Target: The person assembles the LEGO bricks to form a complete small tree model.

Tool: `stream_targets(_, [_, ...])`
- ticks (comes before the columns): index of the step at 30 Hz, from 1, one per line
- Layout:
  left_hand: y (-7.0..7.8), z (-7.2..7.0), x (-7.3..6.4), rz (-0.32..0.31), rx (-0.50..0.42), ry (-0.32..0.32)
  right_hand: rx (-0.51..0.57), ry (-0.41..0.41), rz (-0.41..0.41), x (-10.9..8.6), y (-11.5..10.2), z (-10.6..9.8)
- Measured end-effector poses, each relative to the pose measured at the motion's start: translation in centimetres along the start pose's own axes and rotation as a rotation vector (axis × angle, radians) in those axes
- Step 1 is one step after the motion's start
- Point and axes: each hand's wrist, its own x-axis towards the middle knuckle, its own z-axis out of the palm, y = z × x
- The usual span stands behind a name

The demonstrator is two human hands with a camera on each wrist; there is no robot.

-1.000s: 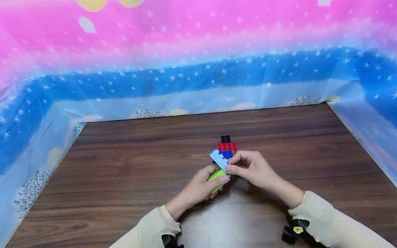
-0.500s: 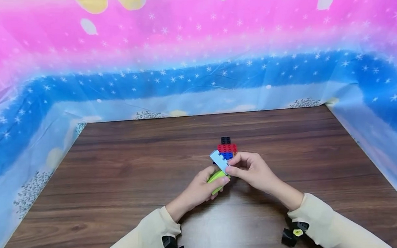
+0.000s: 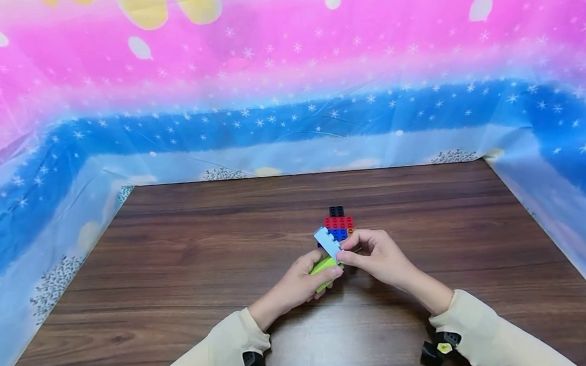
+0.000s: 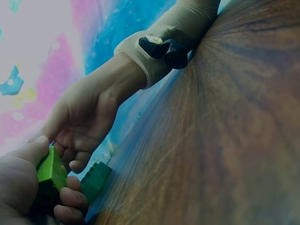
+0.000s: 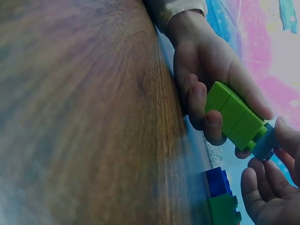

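Observation:
In the head view my left hand (image 3: 296, 283) grips a lime-green block of toy bricks (image 3: 325, 271) between thumb and curled fingers. My right hand (image 3: 384, 261) pinches the lower end of a long light-blue brick (image 3: 327, 243), which slants up to the left. From the right wrist view, the blue brick (image 5: 266, 143) meets the studded end of the lime-green block (image 5: 236, 117); whether the two are locked together I cannot tell. Just beyond both hands a flat build lies on the table, with black (image 3: 336, 211), red (image 3: 339, 222) and blue bricks (image 3: 338, 234); the hands hide its near part.
The brown wooden table (image 3: 189, 244) spreads around the hands. A pink and blue printed cloth (image 3: 276, 118) stands along its back and sides. Beside the build, a dark green brick (image 5: 224, 208) shows in the right wrist view. Black wrist cameras (image 3: 439, 349) sit at the sleeves.
Both hands keep the same hold on the bricks. The whole head view has shifted slightly, so everything sits a little lower and further right.

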Motion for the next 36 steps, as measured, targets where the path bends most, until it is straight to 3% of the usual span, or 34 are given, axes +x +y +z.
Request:
stream_targets(13, [0.1, 0.0, -0.2, -0.002, 0.012, 0.002, 0.038, 0.004, 0.01, -0.1, -0.1, 0.2])
stream_targets(20, [0.1, 0.0, -0.2, 0.053, 0.056, -0.022, 0.034, 0.007, 0.033, -0.1, -0.4, 0.0])
stream_targets(28, [0.1, 0.2, -0.2, 0.044, 0.036, 0.005, 0.012, 0.016, 0.014, 0.0, -0.4, 0.3])
stream_targets(31, [0.2, 0.2, -0.2, 0.025, 0.015, 0.002, -0.093, -0.003, -0.024, 0.1, -0.7, -0.2])
stream_targets(36, [0.5, 0.2, 0.0, 0.0, -0.006, 0.006, -0.435, 0.0, -0.238, 0.4, -1.4, -2.3])
